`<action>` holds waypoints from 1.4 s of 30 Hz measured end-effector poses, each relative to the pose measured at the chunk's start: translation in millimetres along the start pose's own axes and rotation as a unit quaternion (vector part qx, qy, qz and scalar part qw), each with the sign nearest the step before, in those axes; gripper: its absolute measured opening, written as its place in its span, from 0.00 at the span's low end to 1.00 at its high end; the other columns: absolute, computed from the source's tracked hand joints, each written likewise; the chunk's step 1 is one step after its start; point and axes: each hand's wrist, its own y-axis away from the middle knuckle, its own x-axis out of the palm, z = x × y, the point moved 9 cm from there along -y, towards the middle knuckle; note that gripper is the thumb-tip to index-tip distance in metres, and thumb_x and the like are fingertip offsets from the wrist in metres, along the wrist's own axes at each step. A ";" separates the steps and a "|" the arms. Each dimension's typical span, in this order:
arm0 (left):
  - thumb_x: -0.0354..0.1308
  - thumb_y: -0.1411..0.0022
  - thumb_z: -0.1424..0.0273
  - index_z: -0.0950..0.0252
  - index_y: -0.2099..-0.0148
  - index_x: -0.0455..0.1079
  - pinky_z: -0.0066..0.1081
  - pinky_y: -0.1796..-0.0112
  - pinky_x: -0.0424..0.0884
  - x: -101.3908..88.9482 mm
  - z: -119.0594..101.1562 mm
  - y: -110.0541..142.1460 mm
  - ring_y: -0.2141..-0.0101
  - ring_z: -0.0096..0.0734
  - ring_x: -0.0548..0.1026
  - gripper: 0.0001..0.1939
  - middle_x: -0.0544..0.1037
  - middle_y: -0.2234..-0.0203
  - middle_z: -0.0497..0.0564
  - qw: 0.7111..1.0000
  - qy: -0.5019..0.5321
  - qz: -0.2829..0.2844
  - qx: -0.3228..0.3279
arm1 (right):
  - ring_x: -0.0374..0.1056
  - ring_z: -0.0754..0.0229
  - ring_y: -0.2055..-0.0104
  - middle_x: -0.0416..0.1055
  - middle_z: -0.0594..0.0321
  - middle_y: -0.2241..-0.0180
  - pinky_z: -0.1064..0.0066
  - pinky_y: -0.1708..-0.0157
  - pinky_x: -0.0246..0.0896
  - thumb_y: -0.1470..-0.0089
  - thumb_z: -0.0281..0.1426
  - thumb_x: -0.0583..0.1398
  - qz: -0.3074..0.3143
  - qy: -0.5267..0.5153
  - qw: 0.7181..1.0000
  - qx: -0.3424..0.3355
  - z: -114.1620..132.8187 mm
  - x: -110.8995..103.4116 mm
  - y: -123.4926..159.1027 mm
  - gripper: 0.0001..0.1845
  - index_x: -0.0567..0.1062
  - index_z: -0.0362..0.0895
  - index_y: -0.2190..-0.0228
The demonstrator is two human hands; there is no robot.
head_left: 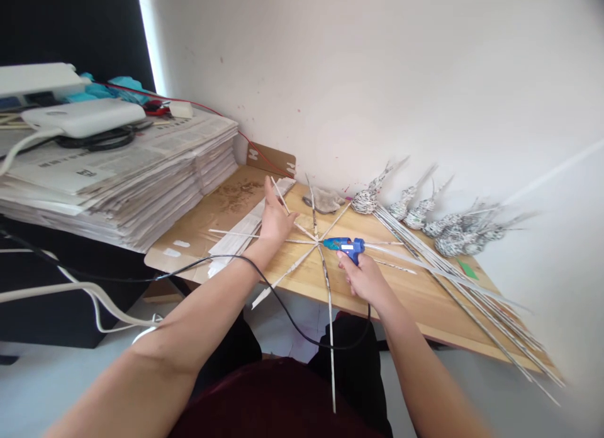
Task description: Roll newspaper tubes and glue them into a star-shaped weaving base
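Rolled newspaper sticks form a star with spokes spreading over the wooden board; one long spoke (330, 312) reaches past the front edge. My right hand (363, 277) is wrapped round the handle of a blue hot glue gun (344, 246), whose nozzle points left at the star's centre (318, 241). A clear glue stick (384, 250) trails from the gun's back. On the star's upper left, my left hand (276, 219) has a paper stick (283, 199) between its thumb and fingers. Whether the nozzle touches the paper, I cannot tell.
Tall newspaper stacks (189, 180) stand left, with a white device (85, 117) on top. White paper strips (236, 236) lie beside my left hand. Several woven paper shapes (415, 214) line the wall, near loose paper sticks (453, 274). A black cord (283, 306) loops below my hands.
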 end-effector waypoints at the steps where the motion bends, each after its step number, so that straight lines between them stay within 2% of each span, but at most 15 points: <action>1: 0.61 0.44 0.72 0.60 0.31 0.21 0.40 0.51 0.69 -8.4 -0.6 -0.9 0.51 0.42 0.72 0.55 0.61 0.43 0.66 0.999 0.016 -0.041 -0.002 | 0.62 0.65 0.84 0.69 0.62 0.79 0.74 0.83 0.55 0.43 0.51 0.52 0.002 -0.005 1.000 -0.001 -0.7 0.8 0.0 0.25 0.71 0.42 0.69; 4: 0.59 0.42 0.73 0.61 0.30 0.27 0.40 0.49 0.67 -32.1 -10.8 0.8 0.47 0.42 0.68 0.50 0.57 0.41 0.65 0.991 0.024 -0.131 0.014 | 0.61 0.65 0.85 0.68 0.63 0.79 0.74 0.84 0.55 0.43 0.52 0.52 0.003 -0.020 1.000 -0.010 -1.7 2.6 -0.2 0.25 0.70 0.42 0.70; 6: 0.57 0.41 0.74 0.61 0.31 0.41 0.43 0.44 0.61 -39.5 -27.9 4.9 0.42 0.45 0.61 0.41 0.55 0.38 0.63 0.987 -0.032 -0.142 0.061 | 0.63 0.65 0.84 0.69 0.62 0.78 0.74 0.85 0.55 0.43 0.52 0.52 0.001 -0.030 0.999 -0.016 -2.1 3.0 -0.7 0.25 0.70 0.43 0.69; 7: 0.56 0.40 0.74 0.60 0.33 0.52 0.44 0.42 0.58 -36.6 -37.2 7.6 0.40 0.46 0.58 0.34 0.56 0.38 0.61 0.986 -0.067 -0.119 0.091 | 0.63 0.65 0.84 0.70 0.62 0.77 0.74 0.85 0.55 0.43 0.52 0.52 0.001 -0.033 0.999 -0.017 -2.3 3.1 -1.0 0.24 0.70 0.43 0.69; 8: 0.54 0.39 0.74 0.59 0.39 0.62 0.45 0.42 0.57 -27.9 -45.2 11.0 0.40 0.46 0.58 0.26 0.61 0.40 0.58 0.985 -0.094 -0.073 0.121 | 0.63 0.64 0.84 0.70 0.62 0.77 0.74 0.85 0.55 0.43 0.52 0.53 0.001 -0.034 0.999 -0.016 -2.7 3.2 -1.4 0.24 0.70 0.43 0.69; 10: 0.50 0.37 0.76 0.60 0.51 0.73 0.42 0.45 0.61 -0.8 -53.0 22.4 0.46 0.42 0.66 0.16 0.72 0.49 0.55 0.980 -0.106 0.055 0.161 | 0.63 0.65 0.84 0.69 0.62 0.79 0.74 0.85 0.55 0.43 0.51 0.52 0.003 -0.028 1.000 -0.012 -3.7 3.4 -2.2 0.24 0.70 0.43 0.70; 11: 0.50 0.37 0.76 0.62 0.54 0.74 0.39 0.47 0.64 13.5 -53.9 30.6 0.51 0.39 0.70 0.14 0.75 0.54 0.55 0.974 -0.093 0.118 0.171 | 0.62 0.65 0.85 0.68 0.63 0.80 0.74 0.85 0.55 0.43 0.52 0.52 0.003 -0.026 1.000 -0.012 -4.0 3.5 -2.6 0.24 0.70 0.43 0.70; 13: 0.53 0.38 0.75 0.65 0.54 0.73 0.35 0.51 0.67 32.8 -52.4 45.5 0.56 0.36 0.73 0.12 0.77 0.59 0.55 0.964 -0.069 0.188 0.173 | 0.63 0.64 0.85 0.68 0.63 0.80 0.74 0.85 0.55 0.44 0.52 0.52 0.004 -0.028 1.000 -0.013 -4.3 3.6 -3.1 0.25 0.71 0.43 0.70; 17: 0.58 0.40 0.73 0.66 0.56 0.73 0.36 0.50 0.66 49.0 -51.0 62.7 0.55 0.38 0.72 0.10 0.77 0.59 0.55 0.950 -0.093 0.227 0.193 | 0.64 0.63 0.83 0.70 0.61 0.78 0.73 0.87 0.56 0.45 0.53 0.53 0.009 -0.063 0.998 -0.001 -7.1 5.4 -3.9 0.25 0.71 0.43 0.67; 23: 0.58 0.39 0.72 0.68 0.60 0.74 0.35 0.50 0.65 49.9 -53.1 65.3 0.57 0.37 0.71 0.06 0.77 0.61 0.56 0.940 -0.120 0.233 0.220 | 0.62 0.64 0.83 0.70 0.59 0.74 0.73 0.90 0.57 0.45 0.51 0.55 0.013 -0.094 0.995 0.019 -5.5 5.2 -2.5 0.22 0.70 0.43 0.70; 31: 0.58 0.39 0.72 0.65 0.59 0.74 0.37 0.50 0.66 51.3 -50.6 66.6 0.56 0.37 0.71 0.07 0.76 0.61 0.55 0.939 -0.123 0.225 0.231 | 0.58 0.64 0.85 0.61 0.66 0.83 0.73 0.90 0.56 0.45 0.50 0.56 0.016 -0.108 0.993 0.033 -3.3 3.7 0.0 0.21 0.68 0.44 0.73; 37: 0.58 0.39 0.71 0.65 0.59 0.75 0.36 0.50 0.66 51.1 -49.8 65.8 0.56 0.37 0.71 0.07 0.77 0.62 0.55 0.940 -0.121 0.224 0.229 | 0.61 0.65 0.83 0.67 0.63 0.79 0.75 0.90 0.54 0.47 0.50 0.57 0.009 -0.120 0.992 0.030 -4.0 2.5 -1.6 0.21 0.69 0.43 0.71; 40: 0.59 0.40 0.71 0.66 0.59 0.75 0.36 0.50 0.66 51.7 -48.8 65.7 0.55 0.37 0.71 0.07 0.76 0.62 0.55 0.940 -0.119 0.222 0.230 | 0.58 0.66 0.86 0.60 0.68 0.84 0.76 0.90 0.52 0.48 0.53 0.57 0.013 -0.134 0.990 0.045 -5.7 0.3 3.4 0.25 0.71 0.42 0.71; 42: 0.59 0.40 0.72 0.66 0.60 0.75 0.36 0.50 0.66 52.1 -48.3 65.5 0.55 0.37 0.71 0.07 0.76 0.62 0.56 0.941 -0.116 0.223 0.228 | 0.55 0.68 0.88 0.57 0.71 0.86 0.78 0.90 0.47 0.49 0.55 0.57 0.025 -0.177 0.982 0.063 -8.3 -0.4 10.5 0.27 0.71 0.42 0.68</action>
